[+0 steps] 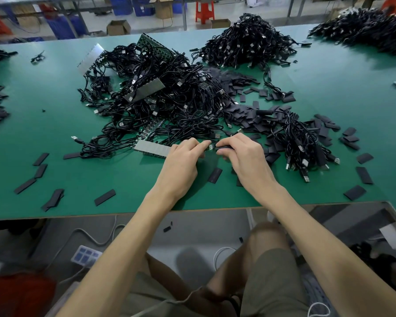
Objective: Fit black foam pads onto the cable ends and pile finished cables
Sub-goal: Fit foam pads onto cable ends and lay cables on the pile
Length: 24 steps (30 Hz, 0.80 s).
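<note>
Left hand (181, 161) fingers pinch the small green cable end (211, 147); right hand (242, 154) fingers pinch the flat black foam pad (224, 146), axis left-right, just beside it.

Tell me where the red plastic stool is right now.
The red plastic stool stands on the floor beyond the far edge of the green table, top centre of the head view, right of an open cardboard box.

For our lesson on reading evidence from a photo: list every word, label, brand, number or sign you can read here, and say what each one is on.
No text can be read anywhere in this picture.
Green circuit boards at the back of the cable pile: any markings too small to read.
Cardboard box on the floor beyond the table: no legible print.
Blue crates: blurred, nothing readable.
</note>
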### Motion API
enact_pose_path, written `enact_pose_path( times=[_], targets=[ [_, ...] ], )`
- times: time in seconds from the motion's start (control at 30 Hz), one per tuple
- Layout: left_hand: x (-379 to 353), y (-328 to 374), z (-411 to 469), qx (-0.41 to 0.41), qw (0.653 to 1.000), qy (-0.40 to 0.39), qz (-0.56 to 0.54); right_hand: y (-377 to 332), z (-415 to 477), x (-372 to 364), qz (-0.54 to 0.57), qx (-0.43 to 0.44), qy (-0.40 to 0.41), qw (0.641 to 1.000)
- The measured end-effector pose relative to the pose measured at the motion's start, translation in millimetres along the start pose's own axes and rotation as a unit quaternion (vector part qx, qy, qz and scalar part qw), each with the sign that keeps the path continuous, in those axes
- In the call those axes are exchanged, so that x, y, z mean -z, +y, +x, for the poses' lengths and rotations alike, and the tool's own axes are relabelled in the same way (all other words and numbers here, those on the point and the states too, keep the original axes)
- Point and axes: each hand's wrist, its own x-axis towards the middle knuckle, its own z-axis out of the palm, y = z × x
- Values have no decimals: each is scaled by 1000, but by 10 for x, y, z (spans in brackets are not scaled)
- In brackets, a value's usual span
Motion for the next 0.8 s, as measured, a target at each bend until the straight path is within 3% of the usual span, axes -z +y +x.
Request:
enact_pose_path(
  times=[0.47,0.8],
  targets=[
    [20,-9,-15,-11,1000,13,8,-16,4,16,28,-3,11,1000],
    [23,-18,-20,-8,999,33,4,0,13,-1,45,1,-29,999]
  ],
)
